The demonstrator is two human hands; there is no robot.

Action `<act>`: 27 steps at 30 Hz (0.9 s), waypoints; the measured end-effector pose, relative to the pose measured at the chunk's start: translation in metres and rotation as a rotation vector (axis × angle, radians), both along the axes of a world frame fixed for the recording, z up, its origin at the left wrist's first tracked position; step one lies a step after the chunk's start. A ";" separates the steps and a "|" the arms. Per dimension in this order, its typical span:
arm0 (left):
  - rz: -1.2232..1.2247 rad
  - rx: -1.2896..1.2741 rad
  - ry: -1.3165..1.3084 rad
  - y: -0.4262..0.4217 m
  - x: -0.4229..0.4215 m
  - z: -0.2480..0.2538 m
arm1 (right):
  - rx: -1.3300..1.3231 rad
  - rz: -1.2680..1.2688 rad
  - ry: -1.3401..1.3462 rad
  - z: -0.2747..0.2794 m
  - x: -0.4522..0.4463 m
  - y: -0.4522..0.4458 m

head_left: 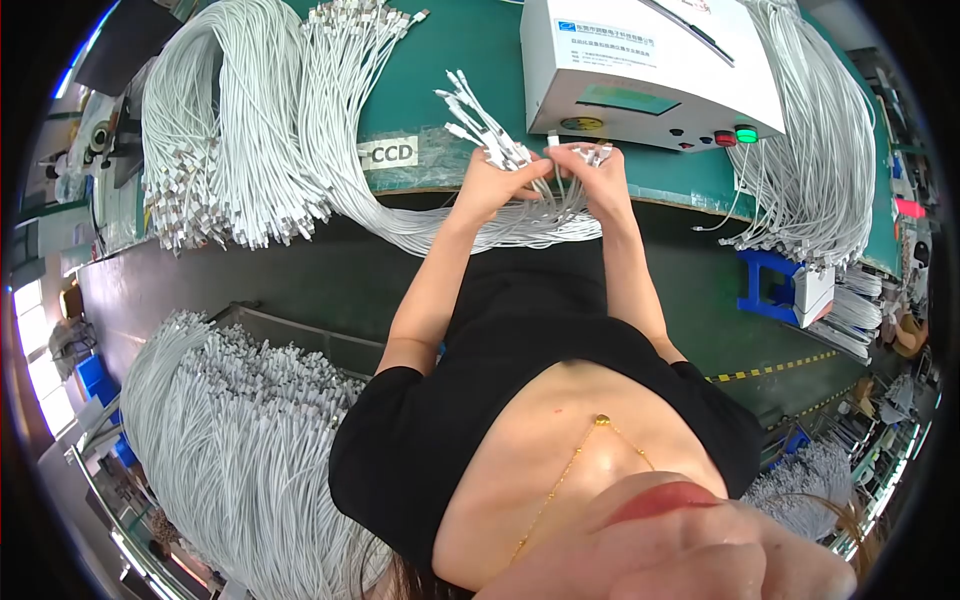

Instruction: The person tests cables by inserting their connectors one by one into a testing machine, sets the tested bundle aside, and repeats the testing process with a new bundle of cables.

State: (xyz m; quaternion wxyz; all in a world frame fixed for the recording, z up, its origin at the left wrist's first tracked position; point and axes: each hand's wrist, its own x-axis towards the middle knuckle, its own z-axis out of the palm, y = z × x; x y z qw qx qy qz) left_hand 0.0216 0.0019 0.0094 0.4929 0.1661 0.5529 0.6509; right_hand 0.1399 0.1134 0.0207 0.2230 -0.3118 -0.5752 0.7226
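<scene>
My left hand (492, 186) is closed round a bunch of white USB cables (507, 150), whose plug ends fan out above the fingers. Close beside it, my right hand (597, 182) pinches one cable's white plug (553, 140) between thumb and finger. That plug points up at the front of a white tester box (660, 75), near a round yellow label; whether it touches the box I cannot tell. More plug ends (592, 154) show at my right fingers. The cables' lengths (520, 232) hang below both hands along the bench edge.
Thick bundles of white cables lie over the green bench (455, 40) at left (240, 120) and right (820, 140). A "CCD" label (392, 152) is on its edge. The box has a lit green button (746, 134). Another cable heap (250, 450) stands behind at lower left; a blue stool (768, 282) is at right.
</scene>
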 end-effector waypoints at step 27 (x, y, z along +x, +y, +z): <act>0.000 0.109 -0.016 0.002 -0.006 0.000 | 0.125 0.039 -0.010 0.012 -0.004 -0.003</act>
